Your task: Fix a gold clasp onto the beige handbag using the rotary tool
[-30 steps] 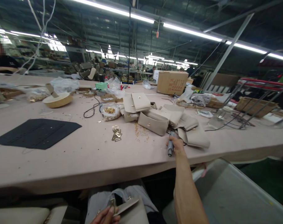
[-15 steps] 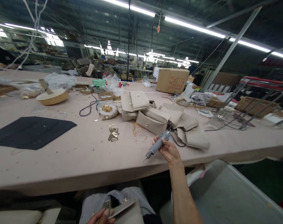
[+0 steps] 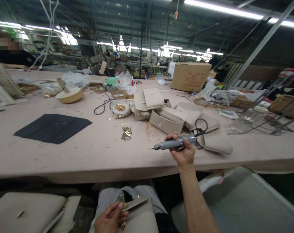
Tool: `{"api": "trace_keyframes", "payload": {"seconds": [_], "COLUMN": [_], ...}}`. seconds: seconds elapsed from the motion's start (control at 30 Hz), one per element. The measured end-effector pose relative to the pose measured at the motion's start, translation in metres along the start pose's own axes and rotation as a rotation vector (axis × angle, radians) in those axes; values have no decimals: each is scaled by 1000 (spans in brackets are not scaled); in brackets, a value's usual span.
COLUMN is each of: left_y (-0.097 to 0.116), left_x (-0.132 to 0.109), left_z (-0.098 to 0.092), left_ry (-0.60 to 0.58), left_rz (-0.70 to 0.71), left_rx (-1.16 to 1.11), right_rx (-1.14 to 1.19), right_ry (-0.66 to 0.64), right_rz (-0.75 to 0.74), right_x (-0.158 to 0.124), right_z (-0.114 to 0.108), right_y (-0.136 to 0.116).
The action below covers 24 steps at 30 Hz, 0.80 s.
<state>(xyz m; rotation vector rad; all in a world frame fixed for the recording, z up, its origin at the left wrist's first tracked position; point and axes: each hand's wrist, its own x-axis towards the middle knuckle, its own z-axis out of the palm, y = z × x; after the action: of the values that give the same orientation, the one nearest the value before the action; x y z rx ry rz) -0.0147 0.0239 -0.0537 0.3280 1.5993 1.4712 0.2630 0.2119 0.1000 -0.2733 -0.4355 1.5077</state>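
Note:
My right hand (image 3: 184, 156) is wrapped around a grey electric screwdriver (image 3: 166, 144), held above the table edge with its thin bit pointing left. A black cord loops from its back end. On my lap lies a beige handbag (image 3: 143, 218). My left hand (image 3: 110, 216) pinches the bag's strap (image 3: 136, 203), where a small gold metal plate (image 3: 122, 199) stands at the fingertips. Loose gold metal frames (image 3: 126, 132) lie on the table beyond. A plastic bag of gold fittings (image 3: 120, 107) sits behind them.
Beige bags (image 3: 166, 120) are piled mid-table. A black sheet (image 3: 52, 128) and a tape roll (image 3: 69, 96) lie left. At the back stands a cardboard box (image 3: 192, 77). Below right is a large grey bin (image 3: 248, 204); more beige bags (image 3: 23, 210) lie lower left. A person (image 3: 13, 55) sits far left.
My right hand has raised and levelled the screwdriver, which pointed down to the left before. The view has shifted, showing more of the lap and the lower left bags. My left hand keeps its pinch.

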Motion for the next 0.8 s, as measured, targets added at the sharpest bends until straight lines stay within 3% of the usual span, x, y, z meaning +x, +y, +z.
{"api": "trace_keyframes", "payload": {"seconds": [0.1,0.27,0.43,0.8], "left_y": [2,4,7,-3], "left_x": [-3,-4,0,2], "left_z": [2,-3,-5,-4], "left_ry": [14,-16,-38,-31], "left_rz": [5,-24,-27,-3], "left_rx": [8,12,12,1], "right_rx": [-60,-32,-112,-55], "right_ry": [11,37,186,295], "right_rz": [88,-186,-129,-217], "right_x": [6,21,40,42], "right_z": [-3,-8,-22,-65], "right_y": [8,7,4,-6]}}
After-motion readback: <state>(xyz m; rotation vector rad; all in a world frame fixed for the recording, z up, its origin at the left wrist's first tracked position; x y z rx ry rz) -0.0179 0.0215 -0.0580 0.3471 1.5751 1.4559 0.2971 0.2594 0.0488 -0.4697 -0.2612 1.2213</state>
